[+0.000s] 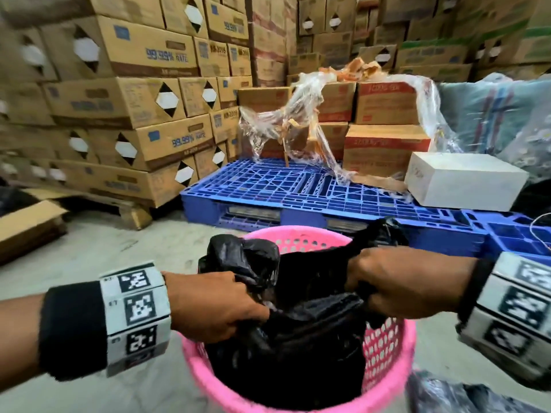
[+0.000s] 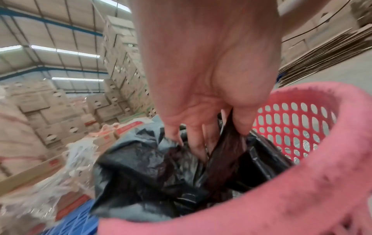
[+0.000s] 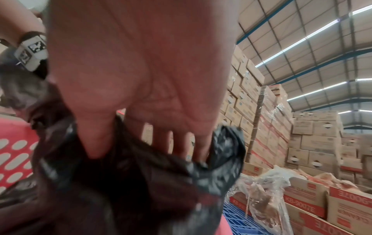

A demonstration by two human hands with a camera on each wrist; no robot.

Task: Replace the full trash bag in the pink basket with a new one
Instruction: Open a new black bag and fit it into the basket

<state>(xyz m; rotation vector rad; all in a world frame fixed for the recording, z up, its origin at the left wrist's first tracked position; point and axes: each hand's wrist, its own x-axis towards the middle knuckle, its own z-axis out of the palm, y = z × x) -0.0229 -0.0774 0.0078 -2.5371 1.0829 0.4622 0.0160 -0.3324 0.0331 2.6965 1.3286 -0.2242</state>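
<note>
A pink perforated basket (image 1: 384,350) stands on the concrete floor in front of me, its rim close up in the left wrist view (image 2: 302,182) and its wall at the left of the right wrist view (image 3: 14,152). A black trash bag (image 1: 301,329) fills it. My left hand (image 1: 220,305) grips the bag's left edge, thumb and fingers pinching the plastic (image 2: 221,159). My right hand (image 1: 387,284) grips the bag's right edge, fingers curled into the bunched black plastic (image 3: 161,182). The bag's mouth is stretched between both hands above the basket.
A blue plastic pallet (image 1: 298,189) lies just behind the basket, carrying cartons, loose clear wrap (image 1: 298,114) and a white box (image 1: 462,181). Tall stacks of cardboard boxes (image 1: 134,99) wall the left and back. More dark plastic (image 1: 465,397) lies at lower right.
</note>
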